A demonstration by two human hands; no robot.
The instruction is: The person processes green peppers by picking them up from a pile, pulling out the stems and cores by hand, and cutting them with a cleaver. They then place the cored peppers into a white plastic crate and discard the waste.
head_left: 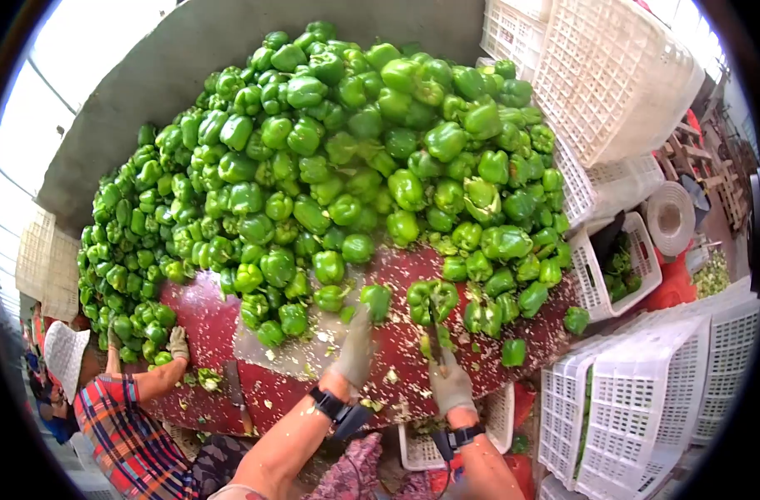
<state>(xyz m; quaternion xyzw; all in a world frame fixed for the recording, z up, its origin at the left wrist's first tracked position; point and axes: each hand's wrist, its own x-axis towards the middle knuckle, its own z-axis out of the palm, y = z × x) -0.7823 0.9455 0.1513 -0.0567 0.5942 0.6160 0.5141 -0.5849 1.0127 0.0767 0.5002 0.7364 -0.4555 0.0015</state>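
A large heap of green bell peppers lies on a red table. My left hand, in a pale glove, is at the table's front middle, its fingertips against a green pepper. To the right, my right hand, also gloved, is closed round the handle of a knife. The blade points away from me and its tip overlaps another pepper; whether it cuts in cannot be told. White bits and seeds are scattered around both hands.
At the left, a co-worker in a white hat and plaid shirt has both hands by the heap. Another knife lies near them. White crates stand at the right, more behind. A white basket sits below the front edge.
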